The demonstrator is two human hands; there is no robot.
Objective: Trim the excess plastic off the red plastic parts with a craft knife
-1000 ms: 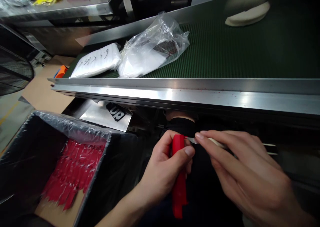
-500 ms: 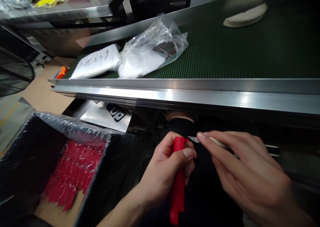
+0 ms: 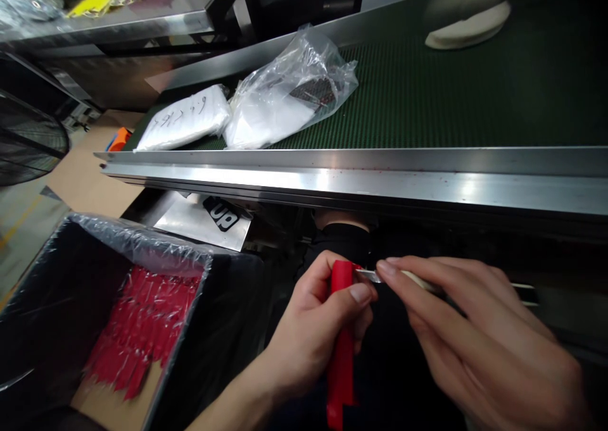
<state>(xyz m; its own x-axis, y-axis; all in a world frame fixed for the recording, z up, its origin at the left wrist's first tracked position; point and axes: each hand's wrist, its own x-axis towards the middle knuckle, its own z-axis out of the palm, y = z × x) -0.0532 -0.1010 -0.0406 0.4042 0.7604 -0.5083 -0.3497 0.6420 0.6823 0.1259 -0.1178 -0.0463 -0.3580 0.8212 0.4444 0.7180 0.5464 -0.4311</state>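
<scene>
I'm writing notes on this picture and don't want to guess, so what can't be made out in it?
All in the head view:
- Red piece: lower end cut off by the bottom edge.
- Left hand: some fingers hidden behind the red piece.
- Bladed tool: much of its handle hidden by the right hand.
- White packet: handwriting too small and slanted to read surely.
- Pale object: too blurred to identify.

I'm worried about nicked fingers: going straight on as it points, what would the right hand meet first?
The right hand, leading with its knife, would likely meet the upper end of the red strip held in the left hand. Tip and strip look very close, but depth is unclear.
</scene>
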